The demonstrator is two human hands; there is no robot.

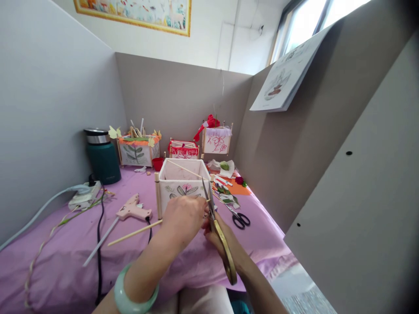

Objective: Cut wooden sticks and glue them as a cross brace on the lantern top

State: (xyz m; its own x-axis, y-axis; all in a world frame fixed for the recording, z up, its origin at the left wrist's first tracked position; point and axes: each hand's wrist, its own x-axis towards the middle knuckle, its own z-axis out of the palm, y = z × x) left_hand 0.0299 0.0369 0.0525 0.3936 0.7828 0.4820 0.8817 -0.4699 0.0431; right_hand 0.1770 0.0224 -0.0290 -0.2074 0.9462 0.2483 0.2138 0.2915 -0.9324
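Note:
A thin wooden stick slants up behind my left hand, and a short end shows beyond my fingers by the scissor blades. My left fingers are closed round it, knuckles up. My right hand is closed on gold-handled scissors, their blades pointing up and slightly apart. The handle lies over my right wrist; some fingers of both hands are hidden. Just beyond my hands stands an open-topped white fabric box with a flower drawing and wooden corner posts. Another thin stick lies across its opening.
A pink glue gun, black cable and power strip lie left, near a green bottle. Decorated boxes stand behind. Black-handled scissors and pens lie right. A grey partition encloses the table.

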